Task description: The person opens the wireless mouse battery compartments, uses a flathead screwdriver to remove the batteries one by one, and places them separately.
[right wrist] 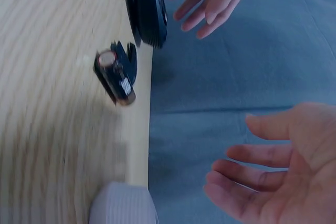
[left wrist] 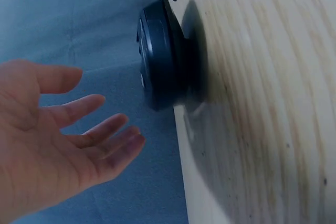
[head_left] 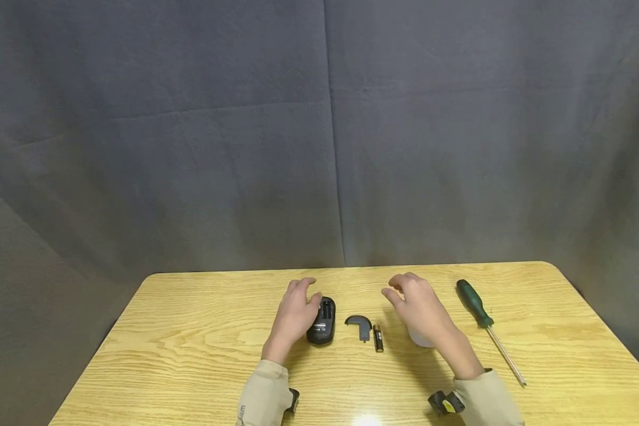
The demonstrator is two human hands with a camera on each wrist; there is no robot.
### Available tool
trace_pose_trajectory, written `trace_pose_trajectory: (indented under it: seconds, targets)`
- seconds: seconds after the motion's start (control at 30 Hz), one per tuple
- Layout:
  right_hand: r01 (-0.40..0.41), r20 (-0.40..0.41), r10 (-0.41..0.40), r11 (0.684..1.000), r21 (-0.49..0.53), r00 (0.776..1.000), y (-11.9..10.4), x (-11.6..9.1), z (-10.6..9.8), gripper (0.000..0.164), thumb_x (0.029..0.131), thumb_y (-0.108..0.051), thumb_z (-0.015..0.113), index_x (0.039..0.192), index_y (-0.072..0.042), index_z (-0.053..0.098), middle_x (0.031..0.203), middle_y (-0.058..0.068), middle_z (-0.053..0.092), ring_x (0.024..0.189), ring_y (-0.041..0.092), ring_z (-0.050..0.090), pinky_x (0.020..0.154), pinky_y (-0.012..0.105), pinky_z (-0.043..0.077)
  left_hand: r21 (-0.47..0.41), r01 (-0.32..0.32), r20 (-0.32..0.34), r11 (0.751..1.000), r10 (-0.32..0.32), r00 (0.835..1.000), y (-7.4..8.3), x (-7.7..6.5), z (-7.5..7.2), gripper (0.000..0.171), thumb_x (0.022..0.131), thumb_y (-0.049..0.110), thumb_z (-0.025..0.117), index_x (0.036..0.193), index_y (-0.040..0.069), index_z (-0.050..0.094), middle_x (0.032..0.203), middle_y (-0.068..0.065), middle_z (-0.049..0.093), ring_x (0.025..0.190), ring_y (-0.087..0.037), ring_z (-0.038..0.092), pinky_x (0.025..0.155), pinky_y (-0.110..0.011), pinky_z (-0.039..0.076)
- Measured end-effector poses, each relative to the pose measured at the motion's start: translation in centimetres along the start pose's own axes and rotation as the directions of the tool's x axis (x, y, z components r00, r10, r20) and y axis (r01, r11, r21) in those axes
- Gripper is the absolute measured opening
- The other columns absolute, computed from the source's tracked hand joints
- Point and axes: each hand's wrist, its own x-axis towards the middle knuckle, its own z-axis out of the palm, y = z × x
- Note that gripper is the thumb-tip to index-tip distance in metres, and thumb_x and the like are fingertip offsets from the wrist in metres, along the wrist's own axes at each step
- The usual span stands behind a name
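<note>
A black computer mouse (head_left: 322, 328) lies underside up on the table, its battery compartment uncovered. My left hand (head_left: 293, 310) hovers beside its left edge, fingers loosely spread and holding nothing; the left wrist view shows a gap between the fingers and the mouse (left wrist: 163, 56). Right of the mouse lies its dark curved battery cover (head_left: 359, 324), with an AA-type battery (head_left: 378, 338) close alongside. My right hand (head_left: 418, 302) is raised to the right of the battery, fingers relaxed and empty. Partly hidden beneath it is a whitish, rounded, ribbed object (right wrist: 123, 205).
A screwdriver (head_left: 474, 302) with a green handle lies to the right of my right hand, its metal shaft slanting toward the table's near right. The wooden table (head_left: 191, 343) ends at a grey curtain (head_left: 218, 177) behind it.
</note>
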Motion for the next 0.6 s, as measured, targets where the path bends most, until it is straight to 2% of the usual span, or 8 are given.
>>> trace_pose_trajectory:
  seconds: [0.13, 0.3, 0.43, 0.6]
  targets:
    - [0.008, 0.033, -0.007, 1.000, -0.009, 0.999, 0.6, -0.1, -0.8, 0.028, 0.101, -0.012, 0.066, 0.117, 0.011, 0.068, 0.114, 0.025, 0.068, 0.104, 0.042, 0.066, 0.085, 0.053, 0.056, -0.015, -0.056, -0.028, 0.998, 0.056, 0.998, 0.5, -0.3, 0.0, 0.038, 0.104, 0.012, 0.057, 0.139, -0.002, 0.059, 0.136, -0.024, 0.055, 0.113, -0.042, 0.062, 0.095, -0.057, 0.052]
    - [-0.024, 0.082, 0.025, 1.000, -0.016, 0.996, 1.8, -0.3, -2.2, 0.034, 0.101, -0.011, 0.067, 0.125, 0.012, 0.064, 0.125, 0.029, 0.065, 0.116, 0.047, 0.062, 0.092, 0.058, 0.053, -0.043, -0.133, -0.049, 0.990, 0.131, 0.990, 1.5, -0.6, 0.6, 0.037, 0.105, 0.012, 0.057, 0.138, -0.003, 0.059, 0.137, -0.024, 0.055, 0.124, -0.044, 0.058, 0.100, -0.058, 0.050]
    - [-0.071, 0.112, 0.073, 0.997, -0.015, 0.991, 2.7, -0.5, -3.3, 0.041, 0.099, -0.012, 0.068, 0.131, 0.013, 0.060, 0.131, 0.032, 0.062, 0.122, 0.050, 0.058, 0.094, 0.061, 0.051, -0.050, -0.188, -0.031, 0.981, 0.187, 0.982, 2.4, -0.9, 1.5, 0.038, 0.106, 0.014, 0.056, 0.139, -0.003, 0.058, 0.137, -0.021, 0.056, 0.125, -0.042, 0.057, 0.102, -0.057, 0.049]
    - [-0.115, 0.178, 0.121, 0.993, -0.041, 0.977, 3.8, -0.7, -4.3, 0.053, 0.095, -0.015, 0.072, 0.136, 0.015, 0.055, 0.140, 0.037, 0.053, 0.128, 0.056, 0.050, 0.099, 0.066, 0.047, -0.065, -0.210, 0.013, 0.975, 0.211, 0.977, 3.7, -1.0, 3.0, 0.039, 0.107, 0.017, 0.056, 0.141, 0.000, 0.058, 0.139, -0.017, 0.055, 0.124, -0.038, 0.059, 0.100, -0.054, 0.051]
